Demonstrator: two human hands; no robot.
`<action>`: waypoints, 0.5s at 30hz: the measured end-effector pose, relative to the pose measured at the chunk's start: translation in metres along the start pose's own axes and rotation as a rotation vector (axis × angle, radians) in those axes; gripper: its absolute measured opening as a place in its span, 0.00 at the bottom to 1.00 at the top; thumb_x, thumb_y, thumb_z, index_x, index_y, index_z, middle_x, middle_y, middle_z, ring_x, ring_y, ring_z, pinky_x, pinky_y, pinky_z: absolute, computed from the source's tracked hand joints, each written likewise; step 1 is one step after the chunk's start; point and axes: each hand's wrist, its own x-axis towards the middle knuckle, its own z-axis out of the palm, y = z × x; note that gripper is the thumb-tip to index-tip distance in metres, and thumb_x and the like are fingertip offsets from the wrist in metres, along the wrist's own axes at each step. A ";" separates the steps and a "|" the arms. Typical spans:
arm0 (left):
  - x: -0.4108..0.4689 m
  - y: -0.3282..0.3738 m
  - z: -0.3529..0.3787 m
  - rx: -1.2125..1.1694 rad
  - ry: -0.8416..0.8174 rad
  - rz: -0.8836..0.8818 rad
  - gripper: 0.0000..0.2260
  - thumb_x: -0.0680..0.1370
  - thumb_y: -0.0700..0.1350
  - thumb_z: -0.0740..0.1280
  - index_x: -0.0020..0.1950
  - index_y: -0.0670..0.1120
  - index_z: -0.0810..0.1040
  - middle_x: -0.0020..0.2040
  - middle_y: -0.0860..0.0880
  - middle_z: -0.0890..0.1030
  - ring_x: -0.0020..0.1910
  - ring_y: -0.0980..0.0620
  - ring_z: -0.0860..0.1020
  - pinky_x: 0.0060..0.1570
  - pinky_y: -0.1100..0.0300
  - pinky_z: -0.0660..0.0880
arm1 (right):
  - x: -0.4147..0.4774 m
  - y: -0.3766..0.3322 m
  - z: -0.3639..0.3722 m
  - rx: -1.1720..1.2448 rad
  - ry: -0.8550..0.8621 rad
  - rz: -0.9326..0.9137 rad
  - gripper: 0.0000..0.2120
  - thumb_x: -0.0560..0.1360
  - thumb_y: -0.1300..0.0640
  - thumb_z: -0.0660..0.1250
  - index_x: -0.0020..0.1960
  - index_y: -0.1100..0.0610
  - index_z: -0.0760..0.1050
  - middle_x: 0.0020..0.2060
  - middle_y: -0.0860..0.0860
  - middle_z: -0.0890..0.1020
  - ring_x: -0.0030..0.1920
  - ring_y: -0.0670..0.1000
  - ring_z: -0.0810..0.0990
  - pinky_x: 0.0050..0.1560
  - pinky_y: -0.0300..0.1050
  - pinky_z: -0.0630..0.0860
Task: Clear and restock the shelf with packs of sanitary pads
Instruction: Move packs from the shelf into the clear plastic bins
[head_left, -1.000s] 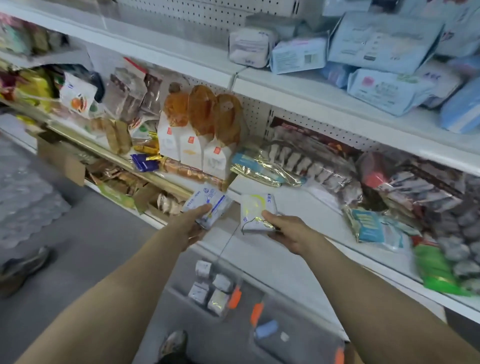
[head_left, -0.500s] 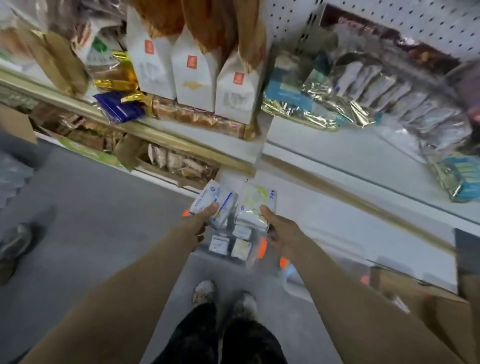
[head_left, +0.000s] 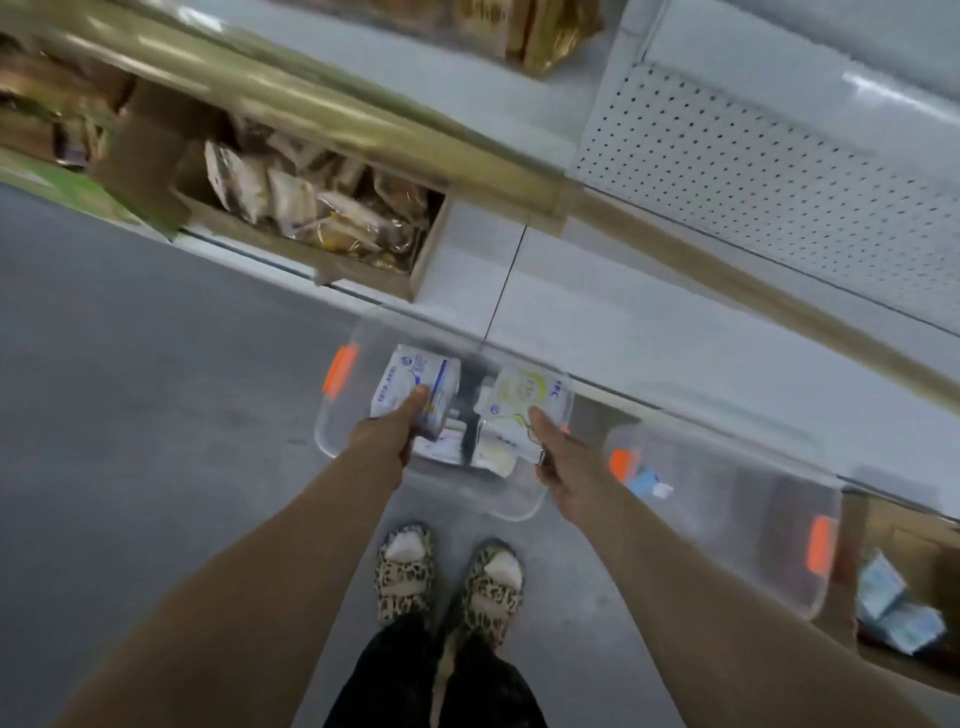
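Left hand (head_left: 387, 434) gripping blue-printed pad pack (head_left: 415, 387), right hand (head_left: 558, 457) gripping yellow-printed pad pack (head_left: 524, 397), both above clear plastic bin (head_left: 332, 431) on floor (head_left: 156, 389)

Bare forearms (head_left: 291, 551), black trousers (head_left: 436, 680), leopard-print slippers (head_left: 405, 577)

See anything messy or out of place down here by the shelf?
Nothing looks spilled or torn. The untidiest spot is the cardboard box at far right, where blue packs lie tumbled at angles. The left hand grips a blue-printed pack, the right hand a yellow-green pack, above a clear bin on the floor.
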 end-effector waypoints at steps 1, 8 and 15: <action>0.017 -0.004 0.004 0.004 0.029 0.012 0.22 0.66 0.60 0.79 0.40 0.44 0.78 0.36 0.46 0.77 0.32 0.50 0.71 0.42 0.56 0.71 | 0.019 0.007 0.004 -0.009 0.003 -0.011 0.24 0.68 0.43 0.79 0.55 0.59 0.82 0.41 0.50 0.77 0.38 0.47 0.73 0.37 0.39 0.73; 0.122 -0.024 0.024 -0.002 0.118 0.023 0.25 0.65 0.60 0.80 0.47 0.43 0.75 0.38 0.46 0.78 0.34 0.50 0.75 0.43 0.56 0.79 | 0.123 0.044 0.035 0.011 0.023 -0.068 0.17 0.69 0.46 0.79 0.50 0.56 0.82 0.37 0.47 0.80 0.36 0.45 0.75 0.46 0.41 0.75; 0.209 -0.039 0.039 0.066 0.075 0.008 0.41 0.61 0.67 0.79 0.61 0.40 0.77 0.47 0.46 0.80 0.42 0.47 0.79 0.48 0.53 0.80 | 0.203 0.065 0.056 -0.025 -0.006 -0.033 0.14 0.69 0.45 0.80 0.47 0.53 0.83 0.38 0.46 0.82 0.37 0.47 0.74 0.48 0.41 0.76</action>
